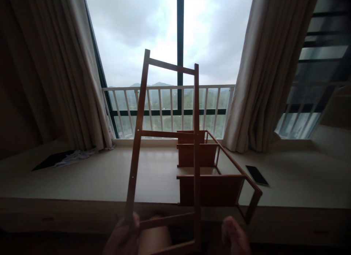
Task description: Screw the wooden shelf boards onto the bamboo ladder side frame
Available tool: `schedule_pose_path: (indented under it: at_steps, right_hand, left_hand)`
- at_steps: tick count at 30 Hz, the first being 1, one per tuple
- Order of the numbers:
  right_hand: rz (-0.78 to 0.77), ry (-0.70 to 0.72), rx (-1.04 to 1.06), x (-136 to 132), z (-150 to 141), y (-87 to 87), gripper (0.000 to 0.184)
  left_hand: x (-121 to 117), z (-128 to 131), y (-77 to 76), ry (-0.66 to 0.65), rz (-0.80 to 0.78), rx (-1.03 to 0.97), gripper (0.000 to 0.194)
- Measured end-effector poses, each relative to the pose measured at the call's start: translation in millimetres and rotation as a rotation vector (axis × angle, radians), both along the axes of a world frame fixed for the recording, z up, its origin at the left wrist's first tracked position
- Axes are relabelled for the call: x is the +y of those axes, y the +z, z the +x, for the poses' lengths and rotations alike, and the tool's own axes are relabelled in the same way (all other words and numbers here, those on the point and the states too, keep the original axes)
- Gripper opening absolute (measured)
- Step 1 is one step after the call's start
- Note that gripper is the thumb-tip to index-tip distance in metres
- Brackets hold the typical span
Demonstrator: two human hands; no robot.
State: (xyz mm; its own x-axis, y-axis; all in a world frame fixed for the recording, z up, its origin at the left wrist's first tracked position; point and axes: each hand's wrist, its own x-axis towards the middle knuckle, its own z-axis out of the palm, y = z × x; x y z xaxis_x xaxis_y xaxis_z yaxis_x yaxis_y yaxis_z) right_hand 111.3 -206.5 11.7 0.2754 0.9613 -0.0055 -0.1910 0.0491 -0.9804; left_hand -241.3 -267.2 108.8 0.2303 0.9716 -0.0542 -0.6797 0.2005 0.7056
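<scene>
My left hand [123, 235] is closed around the lower left post of a brown wooden side frame [138, 130]. This ladder-like frame stands up in front of me, leaning slightly, with two posts, several crossbars and small holes along the left post. To the right of the frame, apart from it, is my right hand [235, 236]; its fingers are curled together, and anything in them is too small or hidden to make out. Behind the frame, a partly assembled wooden shelf rack [216, 189] lies on its side, its boards upright and joined to another side frame at the right.
A pale window-seat surface [109, 178] carries the rack, a dark phone [257, 175] at the right, and a dark flat item [51, 160] with a crumpled white cloth [76, 158] at the left. Beyond are a white railing [167, 87], a window and beige curtains [255, 72].
</scene>
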Motion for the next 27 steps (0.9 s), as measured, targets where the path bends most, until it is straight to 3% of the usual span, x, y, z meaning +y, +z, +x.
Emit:
schedule_pose_path:
  at_steps: [3, 6, 11, 16, 21, 24, 27]
  right_hand:
    - [0.0, 0.153, 0.214, -1.4, -6.6, 41.4, 0.051]
    - [0.02, 0.212, 0.317, -1.9, -5.5, 72.9, 0.053]
    - [0.143, 0.184, 0.418, -3.7, 2.3, 94.2, 0.034]
    - [0.216, 0.225, 0.317, -7.5, 3.7, 95.6, 0.039]
    - [0.171, 0.181, 0.153, -19.4, 8.8, 79.5, 0.043]
    - [0.136, 0.158, 0.033, -30.2, 22.2, 62.7, 0.04]
    - [0.118, 0.133, 0.028, -40.7, 42.2, 51.0, 0.041]
  left_hand:
    - [8.6, 27.5, -7.2, -0.082, 0.048, -0.057, 0.026]
    - [16.5, 50.2, -13.2, -0.142, 0.088, -0.1, 0.024]
    - [25.5, 73.0, -14.9, -0.257, 0.135, -0.143, 0.025]
    - [33.8, 82.1, -19.8, -0.307, 0.161, -0.117, 0.024]
    - [32.1, 90.7, -47.1, -0.245, 0.201, -0.015, 0.029]
    - [30.0, 100.3, -62.2, -0.188, 0.234, 0.181, 0.046]
    - [35.7, 109.4, -59.4, -0.159, 0.275, 0.456, 0.071]
